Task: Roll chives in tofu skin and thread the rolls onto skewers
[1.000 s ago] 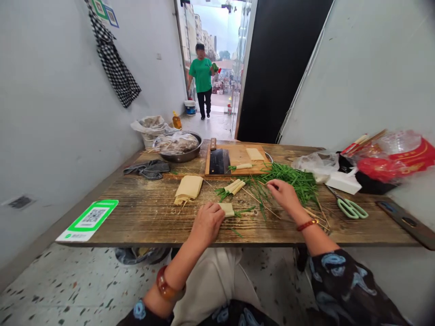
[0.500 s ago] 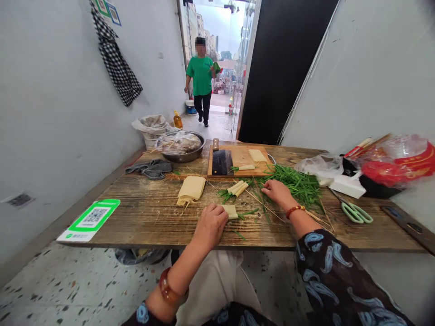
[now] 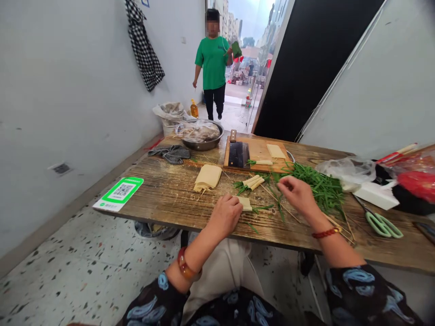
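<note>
My left hand (image 3: 226,215) is closed over a pale yellow tofu-skin sheet (image 3: 245,203) with green chives (image 3: 261,208) poking out of its right end. The fingers press it on the table. My right hand (image 3: 298,194) hovers beside the pile of cut chives (image 3: 319,183), its fingertips pinched together; what they hold, if anything, is too small to make out. Several finished-looking rolls (image 3: 253,182) with green ends lie just beyond my left hand. A stack of tofu-skin sheets (image 3: 208,177) sits to the left of them.
A cleaver (image 3: 239,155), a roll and a sheet lie on the cutting board (image 3: 258,147). Behind left are a metal basin (image 3: 204,145) and a grey cloth (image 3: 171,154). Green-handled scissors (image 3: 382,224) and a white box (image 3: 377,194) stand right. A person in green (image 3: 214,63) walks near the doorway.
My right hand has lifted slightly off the chives, fingertips pinched. My left hand stays on the sheet. The person in green has come closer, and my view has shifted left.
</note>
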`<state>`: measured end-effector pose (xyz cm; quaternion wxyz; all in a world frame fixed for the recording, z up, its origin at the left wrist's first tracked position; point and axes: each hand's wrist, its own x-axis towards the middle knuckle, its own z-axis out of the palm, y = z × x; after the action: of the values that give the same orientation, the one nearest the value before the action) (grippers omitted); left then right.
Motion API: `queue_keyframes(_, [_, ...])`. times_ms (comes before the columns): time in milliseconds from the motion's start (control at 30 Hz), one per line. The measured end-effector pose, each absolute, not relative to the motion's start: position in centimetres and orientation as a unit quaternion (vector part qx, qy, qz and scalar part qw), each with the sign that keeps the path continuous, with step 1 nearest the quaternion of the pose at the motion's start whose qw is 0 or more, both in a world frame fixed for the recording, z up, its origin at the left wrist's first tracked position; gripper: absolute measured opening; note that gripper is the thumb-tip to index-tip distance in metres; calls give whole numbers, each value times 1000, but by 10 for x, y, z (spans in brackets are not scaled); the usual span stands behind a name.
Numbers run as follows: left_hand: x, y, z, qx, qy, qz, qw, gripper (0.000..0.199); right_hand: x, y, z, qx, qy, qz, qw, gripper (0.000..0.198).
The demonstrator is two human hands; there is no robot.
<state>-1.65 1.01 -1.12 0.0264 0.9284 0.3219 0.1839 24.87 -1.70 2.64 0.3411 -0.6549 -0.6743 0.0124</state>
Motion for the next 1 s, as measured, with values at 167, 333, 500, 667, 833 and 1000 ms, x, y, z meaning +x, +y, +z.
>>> queue_keyframes(167, [-18,9,-12,928,322,184,35,22,179,-5,22,-570,-789,65,219,11])
queue_keyframes(333, [-19,7,-11,926,324,194,34,19,165,10,5,-583,-784,136,165,7])
queue_keyframes(500, [-19,6,-12,924,327,197,-7,18,173,8,4,-579,-785,158,150,8])
queue_keyframes(667, [-19,6,-12,916,322,238,-18,14,170,6,11,-537,-826,125,118,12])
queue_keyframes(833, [-18,8,-13,924,296,241,-15,16,173,6,11,-496,-847,141,131,17])
queue_keyframes(1000, [-17,9,-13,929,310,200,-15,18,192,0,5,-541,-774,184,274,23])
